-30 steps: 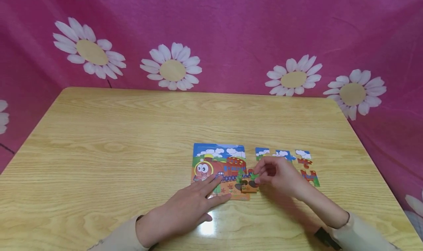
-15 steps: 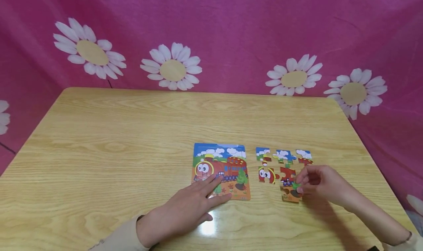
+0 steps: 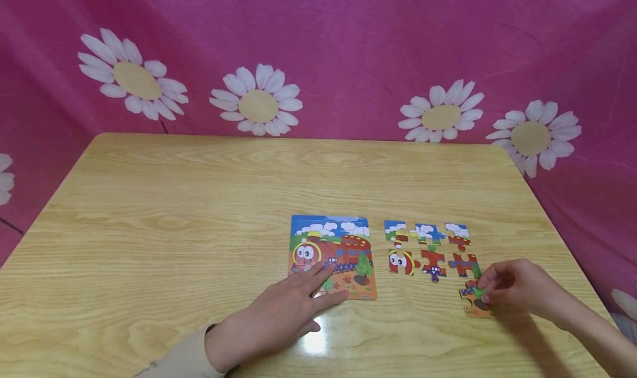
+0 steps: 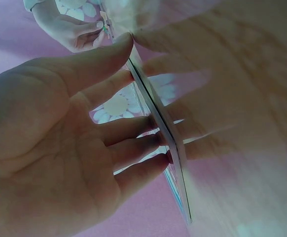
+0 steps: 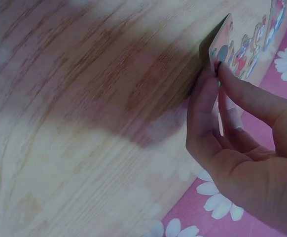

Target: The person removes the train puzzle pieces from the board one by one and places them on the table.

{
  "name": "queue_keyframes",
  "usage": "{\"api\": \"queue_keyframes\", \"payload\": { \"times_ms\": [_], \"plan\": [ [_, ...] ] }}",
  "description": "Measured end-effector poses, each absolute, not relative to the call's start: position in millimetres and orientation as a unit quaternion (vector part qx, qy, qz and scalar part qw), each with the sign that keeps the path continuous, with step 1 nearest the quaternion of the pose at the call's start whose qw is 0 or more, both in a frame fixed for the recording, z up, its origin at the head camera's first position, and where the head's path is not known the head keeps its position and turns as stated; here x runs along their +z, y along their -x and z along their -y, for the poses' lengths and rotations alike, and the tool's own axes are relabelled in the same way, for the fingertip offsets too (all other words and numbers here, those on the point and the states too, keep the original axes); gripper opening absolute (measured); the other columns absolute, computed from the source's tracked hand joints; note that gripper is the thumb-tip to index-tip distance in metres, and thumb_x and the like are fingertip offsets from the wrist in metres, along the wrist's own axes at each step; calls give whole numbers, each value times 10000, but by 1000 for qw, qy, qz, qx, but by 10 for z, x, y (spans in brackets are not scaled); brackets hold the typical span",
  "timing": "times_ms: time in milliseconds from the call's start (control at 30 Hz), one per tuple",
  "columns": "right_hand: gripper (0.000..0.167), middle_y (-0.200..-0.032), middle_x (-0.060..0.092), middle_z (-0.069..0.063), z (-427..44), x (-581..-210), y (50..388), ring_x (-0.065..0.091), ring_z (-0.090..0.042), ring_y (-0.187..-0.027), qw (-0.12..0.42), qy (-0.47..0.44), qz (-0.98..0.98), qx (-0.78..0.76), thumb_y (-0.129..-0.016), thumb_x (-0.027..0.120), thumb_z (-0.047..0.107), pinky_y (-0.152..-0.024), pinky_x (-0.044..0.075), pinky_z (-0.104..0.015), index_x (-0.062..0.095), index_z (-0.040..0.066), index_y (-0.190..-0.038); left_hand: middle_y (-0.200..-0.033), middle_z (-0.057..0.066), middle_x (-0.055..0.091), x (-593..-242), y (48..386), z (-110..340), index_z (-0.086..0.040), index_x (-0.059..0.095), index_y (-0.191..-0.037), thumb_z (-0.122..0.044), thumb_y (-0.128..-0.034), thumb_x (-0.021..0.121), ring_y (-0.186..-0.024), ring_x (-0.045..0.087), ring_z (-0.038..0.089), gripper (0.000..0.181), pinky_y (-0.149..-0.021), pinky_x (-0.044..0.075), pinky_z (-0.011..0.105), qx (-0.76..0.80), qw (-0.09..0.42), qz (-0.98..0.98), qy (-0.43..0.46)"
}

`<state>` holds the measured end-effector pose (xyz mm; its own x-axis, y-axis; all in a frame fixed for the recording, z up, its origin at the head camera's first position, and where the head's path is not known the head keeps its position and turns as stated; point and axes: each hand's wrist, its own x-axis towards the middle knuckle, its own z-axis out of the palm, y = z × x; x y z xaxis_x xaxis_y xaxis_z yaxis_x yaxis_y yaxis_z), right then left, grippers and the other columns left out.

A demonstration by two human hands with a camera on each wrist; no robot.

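A square train picture board lies on the table. My left hand rests on its lower left part, fingers stretched out and covering some of the picture. In the left wrist view the fingertips touch the board's surface, seen edge-on. To the right, my right hand pinches a jigsaw piece with a green bush and orange ground. This piece is just below the lower right of the loose pieces. The right wrist view has the piece tilted between thumb and fingers, its corner raised off the table.
Several jigsaw pieces lie in two rows right of the board, among them an eyes piece, a cloud piece and a red wagon piece. The wooden table meets a pink flowered cloth behind.
My right hand has carried the pinched piece from over the board's lower right corner to the right, past the loose pieces, uncovering them. The left hand has stayed in place.
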<state>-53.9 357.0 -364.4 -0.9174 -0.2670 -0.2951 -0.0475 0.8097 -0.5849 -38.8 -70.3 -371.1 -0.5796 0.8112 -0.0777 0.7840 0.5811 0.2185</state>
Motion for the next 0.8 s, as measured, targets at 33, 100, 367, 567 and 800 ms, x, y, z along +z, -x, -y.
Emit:
{"api": "queue_keyframes", "payload": {
  "times_ms": [33, 100, 367, 567, 800],
  "plan": [
    [104, -754, 666, 21, -3566, -3643, 530, 586, -2, -669, 179, 83, -937, -288, -784, 763, -21, -613, 495, -226, 687, 16, -843, -1558, 165, 321, -3712, 386, 703, -241, 456, -1484, -284, -902, 712, -1442, 282, 299, 637, -1108, 339, 405, 80, 84, -885, -451],
    [117, -747, 661, 39, -3555, -3648, 513, 568, 12, -662, 163, 85, -944, -273, -770, 785, -2, -606, 490, -226, 688, 30, -826, -1557, 164, 324, -3711, 385, 700, -239, 461, -1481, -286, -902, 712, -1440, 285, 300, 633, -1109, 336, 404, 79, 83, -886, -450],
    [190, -718, 650, 85, -3495, -3668, 456, 541, 43, -639, 113, 85, -964, -223, -716, 832, 24, -597, 473, -223, 672, 116, -759, -1534, 175, 362, -3719, 375, 693, -231, 496, -1457, -289, -890, 720, -1426, 315, 309, 612, -1108, 338, 410, 76, 72, -886, -452],
    [151, -745, 640, 59, -3486, -3688, 449, 534, 29, -657, 139, 62, -964, -219, -743, 805, 33, -605, 464, -222, 678, 110, -774, -1527, 180, 371, -3722, 380, 691, -230, 504, -1450, -289, -895, 717, -1427, 314, 304, 597, -1112, 331, 406, 72, 70, -885, -455],
    [175, -727, 641, 85, -3489, -3716, 437, 537, 42, -648, 120, 82, -963, -225, -721, 816, 14, -606, 473, -221, 681, 115, -768, -1536, 176, 358, -3713, 380, 694, -230, 493, -1458, -277, -895, 715, -1428, 310, 307, 607, -1112, 331, 409, 76, 76, -885, -452]
  ]
}}
